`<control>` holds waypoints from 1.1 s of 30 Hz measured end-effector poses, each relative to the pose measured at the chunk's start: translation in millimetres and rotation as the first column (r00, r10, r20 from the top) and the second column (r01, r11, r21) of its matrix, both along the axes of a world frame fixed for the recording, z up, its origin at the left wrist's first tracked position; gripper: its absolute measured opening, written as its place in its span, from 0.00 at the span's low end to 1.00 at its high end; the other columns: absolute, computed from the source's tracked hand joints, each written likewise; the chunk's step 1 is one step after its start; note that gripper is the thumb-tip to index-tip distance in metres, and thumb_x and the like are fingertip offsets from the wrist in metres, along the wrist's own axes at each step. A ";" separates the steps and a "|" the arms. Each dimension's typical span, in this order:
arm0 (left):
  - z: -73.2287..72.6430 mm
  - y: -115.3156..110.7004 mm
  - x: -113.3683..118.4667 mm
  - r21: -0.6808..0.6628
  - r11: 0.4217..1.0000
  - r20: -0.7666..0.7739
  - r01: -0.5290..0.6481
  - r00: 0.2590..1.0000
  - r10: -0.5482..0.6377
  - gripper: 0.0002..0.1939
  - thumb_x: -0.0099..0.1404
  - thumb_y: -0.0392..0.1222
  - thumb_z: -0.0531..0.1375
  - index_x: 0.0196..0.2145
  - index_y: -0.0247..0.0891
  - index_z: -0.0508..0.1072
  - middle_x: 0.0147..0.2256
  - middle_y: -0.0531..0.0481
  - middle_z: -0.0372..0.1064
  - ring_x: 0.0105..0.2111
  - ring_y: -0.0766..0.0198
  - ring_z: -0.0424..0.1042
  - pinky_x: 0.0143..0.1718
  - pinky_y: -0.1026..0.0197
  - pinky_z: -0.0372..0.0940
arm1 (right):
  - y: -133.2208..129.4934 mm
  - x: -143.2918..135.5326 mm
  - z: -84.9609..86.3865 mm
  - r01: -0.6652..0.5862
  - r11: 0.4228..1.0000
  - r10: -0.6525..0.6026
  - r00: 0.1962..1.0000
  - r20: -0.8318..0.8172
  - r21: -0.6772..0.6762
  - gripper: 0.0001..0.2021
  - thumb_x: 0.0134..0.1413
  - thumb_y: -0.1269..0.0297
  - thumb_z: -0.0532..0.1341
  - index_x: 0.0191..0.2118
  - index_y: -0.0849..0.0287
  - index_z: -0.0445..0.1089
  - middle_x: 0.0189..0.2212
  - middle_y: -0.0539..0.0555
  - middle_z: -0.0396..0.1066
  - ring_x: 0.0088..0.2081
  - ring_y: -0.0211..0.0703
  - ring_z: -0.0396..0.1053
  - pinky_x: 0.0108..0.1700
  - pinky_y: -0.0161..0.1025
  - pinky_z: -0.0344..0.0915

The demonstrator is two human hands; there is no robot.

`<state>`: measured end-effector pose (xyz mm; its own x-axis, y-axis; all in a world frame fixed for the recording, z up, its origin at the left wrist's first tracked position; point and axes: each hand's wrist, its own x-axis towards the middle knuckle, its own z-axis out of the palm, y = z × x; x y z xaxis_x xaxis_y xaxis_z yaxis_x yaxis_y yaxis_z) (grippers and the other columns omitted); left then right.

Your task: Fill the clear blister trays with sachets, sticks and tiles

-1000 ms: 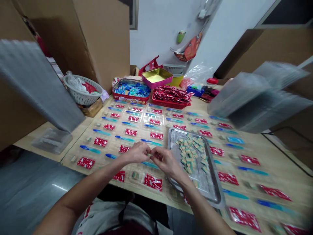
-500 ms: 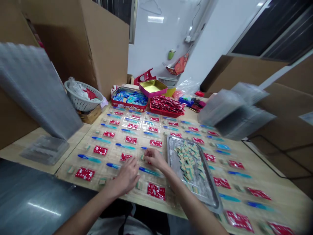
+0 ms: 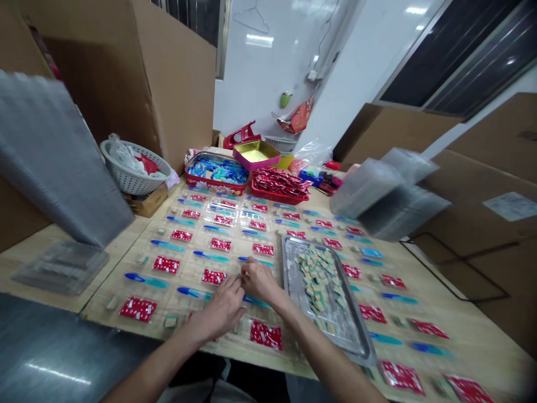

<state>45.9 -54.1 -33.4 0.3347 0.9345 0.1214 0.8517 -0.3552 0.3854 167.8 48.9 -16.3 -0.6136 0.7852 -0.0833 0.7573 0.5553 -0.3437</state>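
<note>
Left hand (image 3: pixel 226 302) and right hand (image 3: pixel 258 279) meet above the front middle of the table (image 3: pixel 474 330), their fingertips touching or nearly so. The left is palm down, its fingers held side by side and pointing away from the body; the right bends inward from the other side with thumb and fingers bunched. A bit of a small green piece (image 3: pixel 239 275) shows right at the fingertips, but it is too covered to tell which hand pinches it, or whether both do.

More small pieces, a cream-and-green heap (image 3: pixel 316 277), lie loose on a metal tray (image 3: pixel 286 263) just to the right of the right hand, alongside the right forearm. One single block (image 3: pixel 170 321) sits to the left of the left forearm, well apart from the fingertips.

Clear plastic packs (image 3: pixel 268 216) spread in rows around the hands, with blue pens and red packets on them. A dotted red packet (image 3: pixel 214 276) is just left of the left fingers, and a blue pen (image 3: pixel 194 293) lies near that hand on the same side. Another pen (image 3: pixel 255 261) lies just beyond the right hand, and another packet (image 3: pixel 266 334) lies nearer the body, between the forearms. Past the rows stand a red tin (image 3: pixel 213 186) of blue packets and a red basket (image 3: pixel 279 197) heaped with shiny red ones.
</note>
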 end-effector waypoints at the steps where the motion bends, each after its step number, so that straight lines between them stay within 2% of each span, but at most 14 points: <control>1: 0.6 0.6 0.2 -0.007 1.000 -0.009 0.005 1.000 -0.005 0.13 0.61 0.38 0.57 0.44 0.33 0.68 0.53 0.37 0.64 0.60 0.50 0.55 0.61 0.47 0.51 | 0.2 0.6 -0.5 -0.011 1.000 0.011 1.000 0.007 0.010 0.10 0.50 0.73 0.54 0.30 0.61 0.73 0.35 0.60 0.73 0.33 0.43 0.70 0.33 0.34 0.55; 4: 5.5 2.0 -0.9 -0.024 1.000 -0.037 0.013 0.999 -0.014 0.14 0.60 0.39 0.58 0.43 0.32 0.68 0.53 0.36 0.64 0.58 0.48 0.57 0.61 0.45 0.50 | 3.5 4.6 -2.7 -0.035 0.999 0.035 0.999 -0.006 0.018 0.09 0.50 0.73 0.55 0.31 0.61 0.74 0.35 0.59 0.74 0.34 0.43 0.70 0.33 0.34 0.56; 7: 10.7 2.1 -7.0 -0.010 1.000 0.010 0.000 1.000 0.000 0.11 0.60 0.39 0.58 0.41 0.35 0.68 0.52 0.39 0.66 0.57 0.50 0.59 0.60 0.45 0.51 | 7.6 10.7 -3.6 -0.027 1.000 0.027 0.999 -0.039 0.000 0.09 0.50 0.74 0.56 0.32 0.61 0.74 0.31 0.56 0.74 0.34 0.42 0.70 0.34 0.33 0.56; 11: 12.5 3.0 -17.2 0.034 0.997 0.074 -0.072 0.995 0.070 0.03 0.61 0.35 0.55 0.34 0.38 0.68 0.44 0.44 0.71 0.52 0.54 0.64 0.58 0.46 0.56 | 9.5 15.9 -1.3 -0.055 0.998 0.052 0.992 -0.111 -0.030 0.08 0.49 0.73 0.58 0.34 0.60 0.74 0.31 0.53 0.74 0.32 0.40 0.69 0.33 0.32 0.57; 14: 9.9 5.1 -18.8 0.035 0.998 0.075 -0.056 0.996 0.054 0.04 0.60 0.33 0.55 0.33 0.38 0.69 0.45 0.43 0.71 0.51 0.53 0.65 0.56 0.46 0.58 | 9.6 14.1 0.6 -0.132 0.991 0.129 0.984 -0.126 -0.015 0.08 0.48 0.72 0.59 0.35 0.59 0.73 0.33 0.54 0.74 0.33 0.40 0.69 0.34 0.32 0.57; 17: 6.0 6.6 -15.9 0.018 1.000 0.059 -0.014 0.998 0.013 0.07 0.59 0.32 0.55 0.35 0.37 0.70 0.47 0.42 0.70 0.53 0.54 0.64 0.57 0.47 0.57 | 10.1 9.9 1.7 -0.189 0.981 0.190 0.981 -0.045 0.031 0.08 0.49 0.74 0.58 0.34 0.60 0.73 0.34 0.55 0.73 0.35 0.41 0.69 0.34 0.32 0.56; 23: 4.8 7.3 -12.8 0.008 1.000 0.030 -0.008 1.000 0.008 0.06 0.59 0.33 0.55 0.35 0.36 0.70 0.46 0.42 0.70 0.52 0.54 0.64 0.59 0.49 0.55 | 10.9 10.1 1.6 -0.222 0.974 0.222 0.975 0.015 0.052 0.08 0.53 0.72 0.56 0.30 0.61 0.72 0.33 0.56 0.73 0.33 0.41 0.69 0.32 0.33 0.55; 30: 10.6 8.1 -12.4 0.017 1.000 0.048 -0.005 0.999 0.004 0.05 0.59 0.32 0.55 0.33 0.38 0.68 0.42 0.45 0.70 0.49 0.56 0.66 0.56 0.48 0.58 | 26.2 16.1 -2.1 -0.353 0.934 0.346 0.932 -0.108 -0.049 0.07 0.50 0.72 0.60 0.35 0.60 0.74 0.32 0.54 0.75 0.35 0.41 0.70 0.35 0.32 0.58; 33: 9.4 7.9 -12.0 0.011 1.000 0.048 -0.010 0.999 0.010 0.05 0.59 0.32 0.55 0.33 0.38 0.68 0.43 0.45 0.70 0.49 0.55 0.66 0.56 0.48 0.58 | 27.5 13.9 -3.5 -0.363 0.930 0.358 0.930 -0.083 -0.052 0.06 0.50 0.72 0.60 0.34 0.61 0.74 0.31 0.55 0.75 0.34 0.42 0.70 0.35 0.32 0.58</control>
<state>33.9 -46.2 -24.0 0.3191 0.9361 0.1477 0.8358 -0.3514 0.4218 181.8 76.4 -19.7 -0.8606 0.5040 -0.0727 0.4824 0.7612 -0.4334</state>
